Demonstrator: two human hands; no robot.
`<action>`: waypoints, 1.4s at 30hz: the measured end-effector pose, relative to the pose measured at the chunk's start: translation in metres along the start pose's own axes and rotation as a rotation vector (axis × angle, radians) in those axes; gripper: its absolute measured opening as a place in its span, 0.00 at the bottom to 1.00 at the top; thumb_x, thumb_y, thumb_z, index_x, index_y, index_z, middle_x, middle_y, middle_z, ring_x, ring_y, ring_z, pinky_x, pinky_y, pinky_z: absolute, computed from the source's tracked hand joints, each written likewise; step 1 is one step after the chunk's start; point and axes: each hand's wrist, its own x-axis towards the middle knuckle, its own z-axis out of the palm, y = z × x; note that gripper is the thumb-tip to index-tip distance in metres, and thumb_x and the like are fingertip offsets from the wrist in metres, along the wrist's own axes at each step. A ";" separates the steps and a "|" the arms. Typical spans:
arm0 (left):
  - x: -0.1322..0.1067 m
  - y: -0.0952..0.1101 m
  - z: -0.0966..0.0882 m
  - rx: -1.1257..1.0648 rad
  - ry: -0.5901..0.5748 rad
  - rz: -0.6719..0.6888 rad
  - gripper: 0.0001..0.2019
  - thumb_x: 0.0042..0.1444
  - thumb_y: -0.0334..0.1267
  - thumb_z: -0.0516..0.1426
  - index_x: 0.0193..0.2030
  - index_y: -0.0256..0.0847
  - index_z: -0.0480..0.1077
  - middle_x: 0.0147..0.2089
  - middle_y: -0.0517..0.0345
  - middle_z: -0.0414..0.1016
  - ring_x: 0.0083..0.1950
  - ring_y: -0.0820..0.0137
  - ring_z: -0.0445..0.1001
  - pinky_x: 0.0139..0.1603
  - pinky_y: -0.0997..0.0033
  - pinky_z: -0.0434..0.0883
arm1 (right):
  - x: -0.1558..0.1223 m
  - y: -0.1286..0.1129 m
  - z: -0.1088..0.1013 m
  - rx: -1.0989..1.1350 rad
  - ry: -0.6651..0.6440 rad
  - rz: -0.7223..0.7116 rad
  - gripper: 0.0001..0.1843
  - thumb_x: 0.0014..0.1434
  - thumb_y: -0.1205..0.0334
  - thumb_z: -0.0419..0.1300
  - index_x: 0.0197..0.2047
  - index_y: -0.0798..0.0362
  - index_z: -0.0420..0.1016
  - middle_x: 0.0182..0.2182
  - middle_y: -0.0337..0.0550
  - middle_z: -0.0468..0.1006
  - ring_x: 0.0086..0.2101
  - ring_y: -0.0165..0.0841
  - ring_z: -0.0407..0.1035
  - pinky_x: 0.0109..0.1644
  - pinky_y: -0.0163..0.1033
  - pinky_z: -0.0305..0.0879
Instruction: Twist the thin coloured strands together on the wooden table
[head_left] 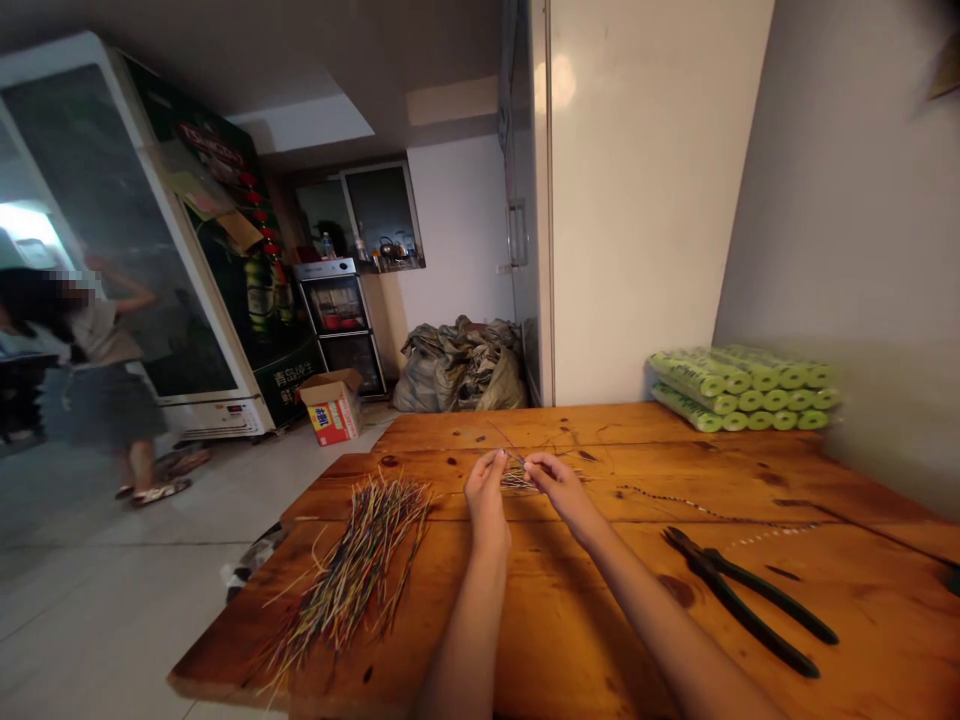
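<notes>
The person's left hand (486,490) and right hand (559,484) are close together above the table, their fingertips pinching a small bunch of thin coloured wires (516,476) between them. Just left of the left hand, a loose heap of similar wires (352,565) fans across the wooden table (570,640). To the right of the right hand, a long twisted wire strand (712,513) stretches along the boards, and below it lie dark-handled pliers (724,585). Plastic-wrapped green rolls (742,390) are stacked at the table's far right corner, against a wall.

Beyond the table, bulging sacks (461,370) slump on the tiled floor near a cardboard box (331,405). A tall glass-door drinks fridge (187,240) stands at the left, and a second person (101,370) stands in front of it, one arm raised.
</notes>
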 end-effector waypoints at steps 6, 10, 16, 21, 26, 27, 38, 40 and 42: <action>-0.001 0.000 -0.001 -0.004 0.003 -0.012 0.13 0.37 0.41 0.65 0.29 0.35 0.72 0.29 0.59 0.74 0.30 0.75 0.70 0.36 0.75 0.63 | -0.001 -0.001 0.002 0.001 0.002 0.010 0.15 0.44 0.48 0.60 0.26 0.52 0.68 0.21 0.34 0.67 0.23 0.28 0.59 0.30 0.35 0.56; -0.001 0.000 -0.001 0.000 0.002 -0.010 0.14 0.37 0.41 0.65 0.29 0.35 0.72 0.29 0.59 0.74 0.31 0.75 0.70 0.36 0.75 0.63 | -0.002 -0.002 0.004 0.002 0.006 0.015 0.15 0.45 0.48 0.60 0.26 0.52 0.68 0.21 0.35 0.67 0.23 0.27 0.58 0.30 0.35 0.55; 0.000 -0.002 -0.002 0.021 0.005 -0.013 0.13 0.37 0.41 0.65 0.30 0.35 0.72 0.29 0.58 0.74 0.31 0.74 0.70 0.36 0.75 0.64 | -0.002 0.000 0.004 0.005 0.017 0.030 0.16 0.44 0.47 0.60 0.25 0.52 0.68 0.20 0.35 0.66 0.22 0.28 0.58 0.29 0.35 0.55; 0.002 -0.002 -0.002 0.027 -0.015 -0.021 0.15 0.38 0.43 0.64 0.31 0.36 0.72 0.32 0.55 0.76 0.34 0.72 0.72 0.36 0.75 0.65 | -0.003 -0.003 0.006 0.005 0.039 0.034 0.17 0.42 0.45 0.61 0.23 0.51 0.68 0.19 0.35 0.65 0.22 0.28 0.57 0.28 0.35 0.55; 0.010 -0.012 -0.009 0.050 -0.014 -0.113 0.17 0.31 0.45 0.67 0.27 0.37 0.71 0.27 0.55 0.76 0.31 0.68 0.73 0.33 0.72 0.66 | -0.001 -0.003 0.014 -0.025 0.066 -0.028 0.25 0.38 0.35 0.58 0.19 0.51 0.65 0.14 0.34 0.60 0.17 0.27 0.53 0.22 0.35 0.51; 0.015 -0.017 -0.012 0.060 -0.010 -0.103 0.18 0.30 0.46 0.67 0.26 0.38 0.71 0.26 0.55 0.76 0.31 0.66 0.74 0.32 0.71 0.67 | 0.002 0.002 0.015 -0.032 0.066 -0.044 0.26 0.37 0.34 0.57 0.18 0.51 0.65 0.14 0.34 0.60 0.17 0.27 0.52 0.21 0.35 0.50; 0.020 -0.027 -0.021 0.123 0.037 -0.092 0.14 0.27 0.41 0.68 0.24 0.40 0.74 0.31 0.51 0.78 0.38 0.60 0.75 0.36 0.68 0.68 | 0.006 0.025 0.012 0.056 0.075 0.090 0.23 0.31 0.39 0.62 0.14 0.51 0.65 0.12 0.34 0.60 0.16 0.26 0.52 0.19 0.33 0.45; 0.013 -0.023 -0.019 0.124 0.012 -0.086 0.14 0.32 0.43 0.66 0.27 0.39 0.75 0.29 0.54 0.76 0.34 0.65 0.74 0.33 0.71 0.66 | 0.004 0.020 0.009 0.059 0.082 0.091 0.21 0.31 0.41 0.63 0.14 0.51 0.66 0.12 0.34 0.60 0.16 0.26 0.51 0.20 0.33 0.46; 0.008 -0.021 -0.017 0.135 -0.027 -0.087 0.14 0.34 0.44 0.65 0.27 0.37 0.74 0.27 0.56 0.75 0.29 0.70 0.71 0.30 0.74 0.63 | 0.002 0.019 0.007 0.060 0.081 0.109 0.20 0.32 0.43 0.63 0.15 0.52 0.67 0.12 0.34 0.61 0.16 0.26 0.52 0.21 0.33 0.47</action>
